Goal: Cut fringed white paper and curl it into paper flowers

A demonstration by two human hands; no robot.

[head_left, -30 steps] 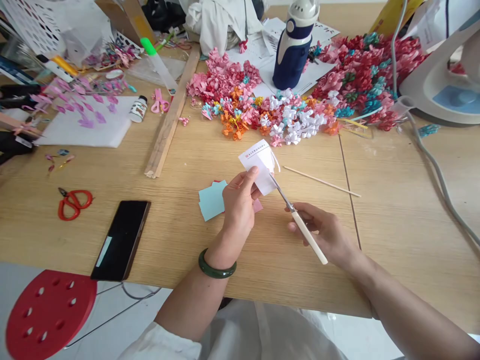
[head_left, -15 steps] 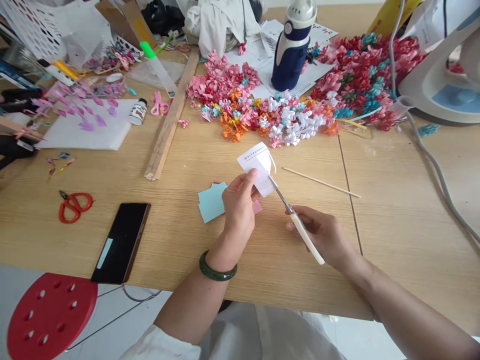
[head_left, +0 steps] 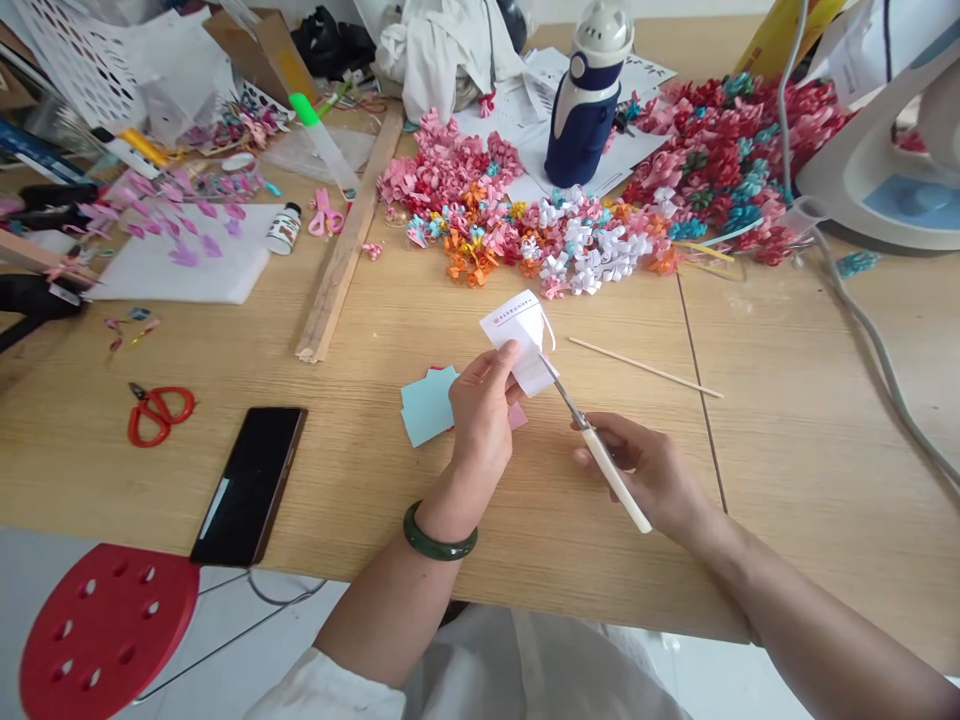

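Observation:
Between the thumb and fingers of my left hand (head_left: 484, 410) is a small white paper (head_left: 517, 322) with a line of print near its top. A narrow curled strip stands out from its right side. My right hand (head_left: 652, 470) is closed around white-handled scissors (head_left: 600, 455), whose blades meet the paper's lower right part. Beneath my left hand, light blue paper pieces (head_left: 427, 408) lie on the table, with a bit of pink paper (head_left: 516, 416) showing beside them. A thin wooden stick (head_left: 645, 367) rests beyond my right hand.
Colourful paper curls (head_left: 540, 235) are heaped at the back, by a navy bottle (head_left: 585, 110). A wooden strip (head_left: 352, 230) lies left of them. Nearer are a black phone (head_left: 249, 485) and red-handled snippers (head_left: 161, 412). A grey cable (head_left: 862, 320) runs down the right; a red stool (head_left: 109, 630) stands below left.
The whole view has shifted slightly, so things at the left sit a little further right. Both hands keep nearly the same pose, with the scissors still at the white paper.

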